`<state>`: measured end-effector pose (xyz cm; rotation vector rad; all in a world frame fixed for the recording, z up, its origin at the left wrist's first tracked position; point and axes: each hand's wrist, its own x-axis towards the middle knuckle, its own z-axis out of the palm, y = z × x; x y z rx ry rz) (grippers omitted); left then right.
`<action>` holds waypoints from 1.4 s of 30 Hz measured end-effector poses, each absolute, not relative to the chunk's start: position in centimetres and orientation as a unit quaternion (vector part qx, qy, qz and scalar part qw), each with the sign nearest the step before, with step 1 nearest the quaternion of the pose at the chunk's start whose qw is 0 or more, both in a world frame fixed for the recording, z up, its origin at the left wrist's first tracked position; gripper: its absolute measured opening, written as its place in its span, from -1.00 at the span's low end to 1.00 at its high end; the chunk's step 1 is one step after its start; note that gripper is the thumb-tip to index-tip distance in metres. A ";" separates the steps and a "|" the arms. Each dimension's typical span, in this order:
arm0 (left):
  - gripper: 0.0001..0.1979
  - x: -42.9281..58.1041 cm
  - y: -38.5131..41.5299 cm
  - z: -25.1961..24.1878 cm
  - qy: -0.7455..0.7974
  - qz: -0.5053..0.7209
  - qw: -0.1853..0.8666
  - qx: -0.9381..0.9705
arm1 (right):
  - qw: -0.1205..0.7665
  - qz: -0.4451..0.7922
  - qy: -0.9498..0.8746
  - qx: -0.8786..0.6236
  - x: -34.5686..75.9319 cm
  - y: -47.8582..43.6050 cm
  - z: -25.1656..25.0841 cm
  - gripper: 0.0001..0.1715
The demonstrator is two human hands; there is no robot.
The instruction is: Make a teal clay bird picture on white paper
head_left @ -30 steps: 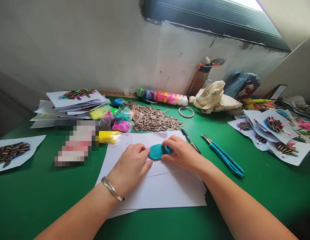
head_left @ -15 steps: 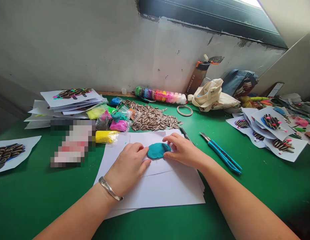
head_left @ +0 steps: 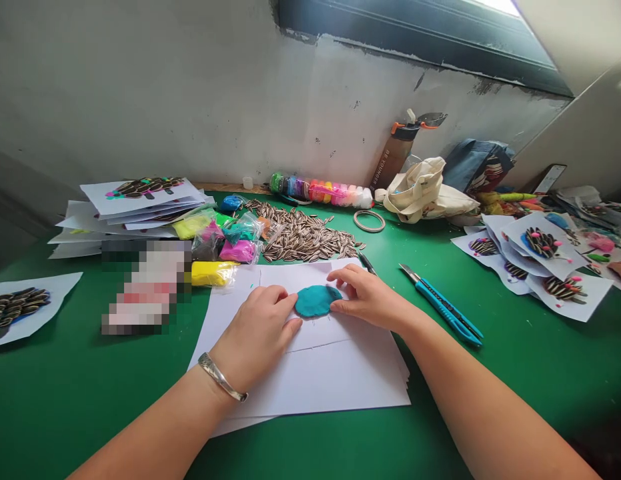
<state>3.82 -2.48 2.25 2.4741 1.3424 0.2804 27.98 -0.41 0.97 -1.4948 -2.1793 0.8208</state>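
Note:
A flattened disc of teal modelling clay (head_left: 317, 301) lies on a stack of white paper (head_left: 335, 380). My left hand (head_left: 257, 321) rests palm down on the paper, its fingertips against the disc's left edge. A metal bangle (head_left: 223, 377) circles that wrist. My right hand (head_left: 367, 299) lies at the disc's right side, with its fingers spread and touching the clay. Neither hand holds anything up off the paper.
Sunflower seeds (head_left: 305, 235) and bagged coloured clay (head_left: 240, 251) lie beyond the paper on the green table (head_left: 490, 380). A blue utility knife (head_left: 443, 310) lies to the right. Seed-decorated paper sheets (head_left: 540, 247) are piled further right, with more (head_left: 140, 193) at left.
My right hand has drawn back from the top of the clay to its right edge, leaving more of the disc visible. The view has shifted slightly.

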 end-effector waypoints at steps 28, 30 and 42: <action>-0.84 3.9 -2.3 2.1 0.466 0.111 0.156 0.864 | 0.167 0.242 -0.794 -0.531 26.9 -1.0 1.3 -0.49; -0.84 3.9 -2.3 2.2 0.466 0.111 0.156 0.864 | 0.158 0.221 -0.800 -0.535 26.5 -1.1 1.4 -0.54; -0.84 3.9 -2.3 2.1 0.468 0.109 0.159 0.863 | 0.162 0.191 -0.800 -0.546 25.5 -1.3 1.2 -0.54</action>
